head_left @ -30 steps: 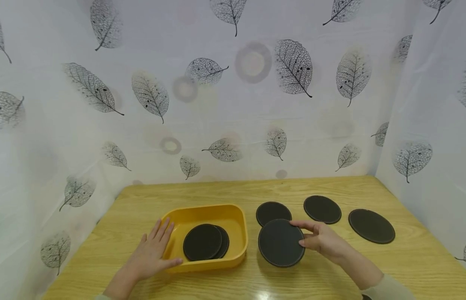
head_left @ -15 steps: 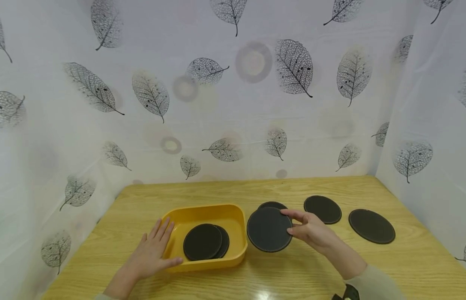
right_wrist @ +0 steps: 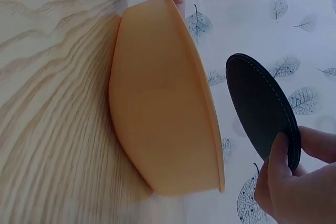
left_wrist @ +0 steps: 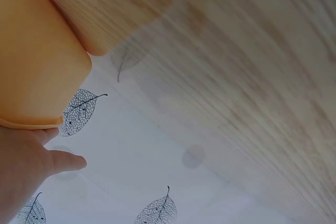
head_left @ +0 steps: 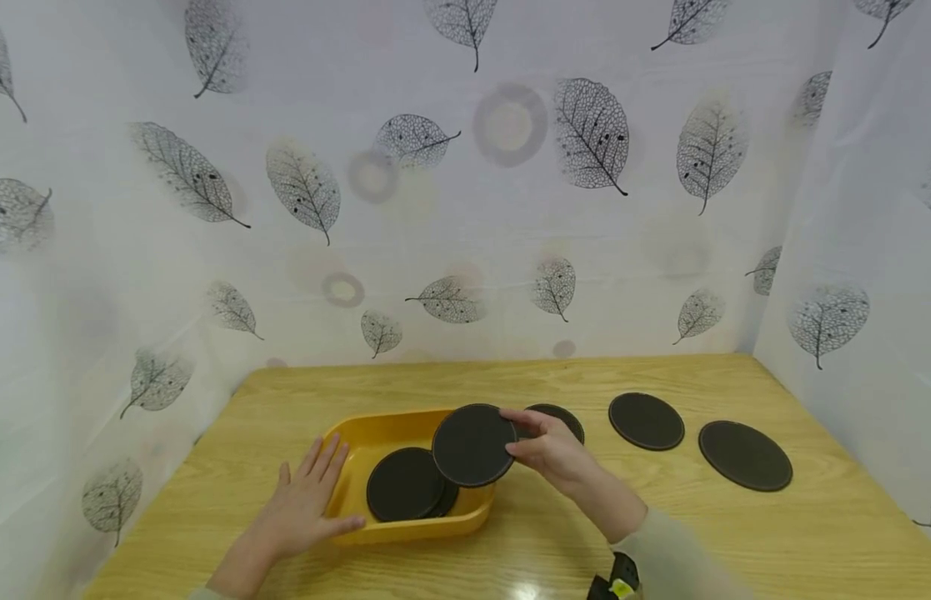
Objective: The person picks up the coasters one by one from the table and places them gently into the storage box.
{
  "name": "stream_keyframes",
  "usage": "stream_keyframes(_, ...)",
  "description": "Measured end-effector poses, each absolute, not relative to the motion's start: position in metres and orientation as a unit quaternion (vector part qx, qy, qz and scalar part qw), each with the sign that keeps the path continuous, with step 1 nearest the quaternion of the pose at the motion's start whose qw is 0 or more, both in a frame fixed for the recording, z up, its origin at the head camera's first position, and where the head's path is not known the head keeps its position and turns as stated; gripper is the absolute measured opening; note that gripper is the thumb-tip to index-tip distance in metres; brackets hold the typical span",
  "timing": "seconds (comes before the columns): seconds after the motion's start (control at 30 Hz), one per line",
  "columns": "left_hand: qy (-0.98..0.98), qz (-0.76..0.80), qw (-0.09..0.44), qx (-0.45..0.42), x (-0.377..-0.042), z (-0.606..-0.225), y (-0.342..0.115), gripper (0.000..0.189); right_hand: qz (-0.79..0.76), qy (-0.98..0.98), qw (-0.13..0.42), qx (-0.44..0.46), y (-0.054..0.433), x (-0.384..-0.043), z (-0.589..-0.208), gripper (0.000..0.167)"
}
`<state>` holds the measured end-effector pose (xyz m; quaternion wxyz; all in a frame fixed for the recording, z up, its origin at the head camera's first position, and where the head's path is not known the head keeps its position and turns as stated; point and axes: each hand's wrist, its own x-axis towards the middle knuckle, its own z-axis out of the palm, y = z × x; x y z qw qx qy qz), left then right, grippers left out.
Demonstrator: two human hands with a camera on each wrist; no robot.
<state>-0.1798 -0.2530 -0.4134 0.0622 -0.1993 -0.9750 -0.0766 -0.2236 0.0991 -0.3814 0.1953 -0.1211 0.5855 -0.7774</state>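
Right hand [head_left: 551,454]: thumb and fingertips pinch the held disc [head_left: 474,446] by its edge; well apart from the other hand.
Held disc: black, stitched round the rim, reaching from the right hand towards the left, raised above the tub and touching none of it.
Left hand [head_left: 307,500]: fingers straight and spread against the tub, thumb out over its near rim, not closed on anything.
Tub [head_left: 416,532]: yellow, between the hands, touching only the left.
Inside discs [head_left: 405,483]: two, between the hands, one overlapping the other.
Outside discs [head_left: 746,455]: three, lying flat; one just behind the right hand and partly hidden by it, two farther off to its right.
Count: I'd call it a third done: two in, one in the fingers, three left out.
Table [head_left: 825,550]: pale grained wood below both hands, with a gleam near its front.
Cloth [head_left: 503,225]: white, leaf-printed, hanging beyond both hands and along either side.
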Motion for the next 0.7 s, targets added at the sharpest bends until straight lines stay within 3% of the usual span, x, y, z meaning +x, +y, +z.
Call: stream_keyframes(0.7,-0.976,-0.083,0.058,-0.192,-0.178,-0.412,-0.252,0.093,-0.786,0.577,0.193,-0.108,0.036,-0.228,-0.387,0.050)
